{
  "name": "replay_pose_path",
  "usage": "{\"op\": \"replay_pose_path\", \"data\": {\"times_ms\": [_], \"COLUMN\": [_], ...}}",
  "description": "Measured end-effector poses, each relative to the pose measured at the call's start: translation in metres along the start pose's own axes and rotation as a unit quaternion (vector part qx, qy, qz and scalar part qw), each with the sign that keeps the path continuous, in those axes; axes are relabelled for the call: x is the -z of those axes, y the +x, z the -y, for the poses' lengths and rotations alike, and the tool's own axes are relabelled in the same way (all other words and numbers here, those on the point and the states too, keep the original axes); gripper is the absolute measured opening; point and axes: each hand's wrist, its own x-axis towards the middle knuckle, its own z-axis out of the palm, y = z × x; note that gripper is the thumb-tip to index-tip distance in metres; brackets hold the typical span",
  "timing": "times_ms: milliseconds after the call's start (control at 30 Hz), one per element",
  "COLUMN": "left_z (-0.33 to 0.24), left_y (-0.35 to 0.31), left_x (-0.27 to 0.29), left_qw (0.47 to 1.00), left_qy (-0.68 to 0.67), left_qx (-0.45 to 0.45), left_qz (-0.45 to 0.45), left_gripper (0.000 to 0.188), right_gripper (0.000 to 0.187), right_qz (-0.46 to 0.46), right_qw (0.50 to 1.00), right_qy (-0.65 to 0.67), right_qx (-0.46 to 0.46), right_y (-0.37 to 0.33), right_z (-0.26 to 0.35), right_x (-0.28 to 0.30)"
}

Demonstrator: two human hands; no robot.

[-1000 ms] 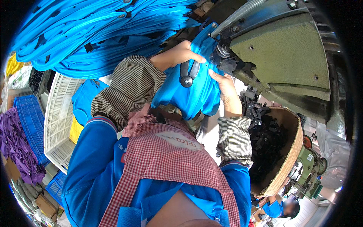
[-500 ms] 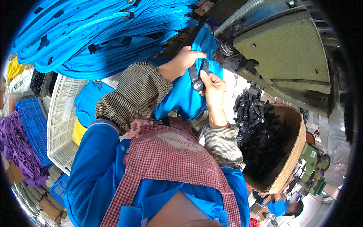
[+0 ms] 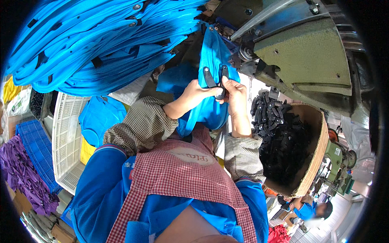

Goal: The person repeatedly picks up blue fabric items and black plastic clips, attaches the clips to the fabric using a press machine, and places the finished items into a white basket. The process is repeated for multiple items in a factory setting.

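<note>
Black strap (image 3: 208, 78) in hands (image 3: 193, 95) (image 3: 236, 95); lettered apron patch (image 3: 190, 155).

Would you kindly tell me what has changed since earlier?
The left hand has come down the blue fabric to the black strap; the right hand, first at the fabric's right side, now grips that too. The fabric has shifted left, away from the machine. The pile of blue pieces stays put.

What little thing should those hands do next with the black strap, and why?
Maybe give the black strap a gentle tug: the left hand and right hand meet at its lower end, and its upper ends look fastened to the blue cloth, so tugging might show whether it holds.
</note>
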Motion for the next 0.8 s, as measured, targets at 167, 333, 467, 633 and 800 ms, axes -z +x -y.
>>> {"op": "replay_pose_path", "data": {"times_ms": [167,333,467,633,800], "left_z": [0.004,0.003,-0.012,-0.016,-0.030], "left_y": [0.007,0.004,0.003,0.009,-0.003], "left_x": [0.006,0.004,0.025,0.015,0.009], "left_qw": [0.997,0.997,0.994,0.989,1.000], "left_qy": [0.072,-0.062,-0.067,-0.086,0.006], "left_qx": [0.016,0.024,0.087,0.122,0.017], "left_qz": [0.010,-0.036,0.010,-0.013,-0.001], "left_gripper": [0.015,0.015,0.020,0.022,0.021], "right_gripper": [0.037,0.045,0.034,0.026,0.027], "right_qz": [-0.009,-0.083,-0.196,-0.056,-0.003], "right_qw": [0.999,0.903,0.912,0.814,0.829], "right_qy": [-0.036,-0.403,-0.332,-0.522,-0.524], "right_qx": [-0.012,0.121,0.138,0.248,0.196], "right_y": [-0.003,-0.006,0.043,0.136,0.141], "right_z": [0.000,-0.003,-0.028,-0.102,-0.089], "right_x": [0.001,-0.001,0.068,0.101,0.088]}}
